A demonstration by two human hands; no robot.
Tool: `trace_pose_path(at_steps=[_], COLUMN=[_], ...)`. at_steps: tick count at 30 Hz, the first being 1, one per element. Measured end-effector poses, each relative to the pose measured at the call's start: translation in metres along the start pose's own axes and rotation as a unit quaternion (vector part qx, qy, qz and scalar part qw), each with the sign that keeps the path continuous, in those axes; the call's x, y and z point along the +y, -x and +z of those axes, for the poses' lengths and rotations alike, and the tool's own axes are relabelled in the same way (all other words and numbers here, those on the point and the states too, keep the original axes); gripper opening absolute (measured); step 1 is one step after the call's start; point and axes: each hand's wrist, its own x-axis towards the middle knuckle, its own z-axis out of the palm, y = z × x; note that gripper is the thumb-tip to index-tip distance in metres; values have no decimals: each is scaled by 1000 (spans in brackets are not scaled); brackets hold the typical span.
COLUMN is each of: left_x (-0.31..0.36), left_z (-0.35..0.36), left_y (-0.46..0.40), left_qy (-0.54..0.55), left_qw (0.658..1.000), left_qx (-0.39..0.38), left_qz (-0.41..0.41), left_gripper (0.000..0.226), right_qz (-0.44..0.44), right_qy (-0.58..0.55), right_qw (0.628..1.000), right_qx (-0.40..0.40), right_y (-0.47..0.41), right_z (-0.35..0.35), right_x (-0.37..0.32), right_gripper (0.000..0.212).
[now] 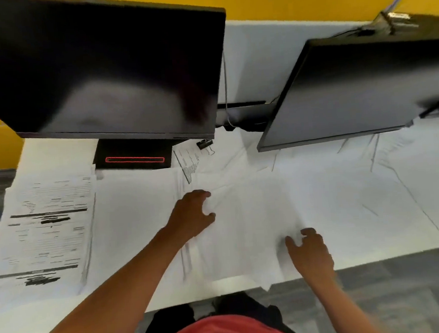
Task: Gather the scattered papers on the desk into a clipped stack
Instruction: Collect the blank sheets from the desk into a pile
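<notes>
Left hand [193, 215] and right hand [310, 251] were apart, fingers curled onto loose white papers [248, 216] at the desk [134, 297] front edge, mid-gather (blurry, exact grip unclear). Printed sheets [49, 230] sat at the left edge, binder clip [204, 143] near the back edge. Best: sweep inward, square edges, then clip.

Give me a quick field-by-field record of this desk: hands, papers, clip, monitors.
left hand: left hand, fingers curled, gripping the blank white sheets mid-desk
right hand: right hand, curled fingers on the same sheets near the desk's front edge
printed papers: printed white pages with black text lying flat at the left end of the white desk
clip: black binder clip lying loose beyond the papers, untouched
monitors: two dark, switched-off monitors above the desk
stack state: not yet clipped
</notes>
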Motion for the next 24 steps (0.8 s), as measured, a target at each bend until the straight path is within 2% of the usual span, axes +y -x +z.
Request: trace_pose_path(at_steps=[4,5,8,10,12,16,17,18,21,22,23,24], left_x=[42,56,52,56,59,74,86,104,173,195,213,226], left_z=[45,61,66,67,65,44,38,33,36,45,55,66], left_y=[-48,-58,-65,-69,-72,-71,-67,-62,-35,-26,-18,-12], left_qy=[-124,-169,-251,-282,-273,-116,-100,-101,-165,-167,-162,-151], left_qw=[989,981,962,953,956,986,990,992,977,971,968,968], left_qx=[-68,-84,-59,-40,-25,-31,-13,16,119,128,114,76], left_qz=[-47,-53,-85,-100,-103,-117,-102,-75,62,112,152,184], left_gripper=[113,120,126,112,85,34,19,9,6,9,19,29], right_qz=[28,31,23,53,73,71,60,49,16,-6,-28,-35], right_qy=[-79,-104,-190,-264,-299,-276,-288,-336,-533,-553,-555,-539], right_qw=[995,992,976,955,941,948,944,924,795,782,789,813], right_qx=[-63,-71,-102,-122,-139,-142,-150,-175,-290,-287,-263,-217], right_y=[-12,-18,-25,-35,-48,-62,-63,-63,-55,-55,-56,-62], right_z=[-13,-16,-12,-14,-11,-21,-28,-38,-74,-83,-91,-96], right_x=[37,48,30,24,27,21,15,7,-28,-37,-44,-45], right_gripper=[57,57,55,54,54,51,53,56,62,68,70,65])
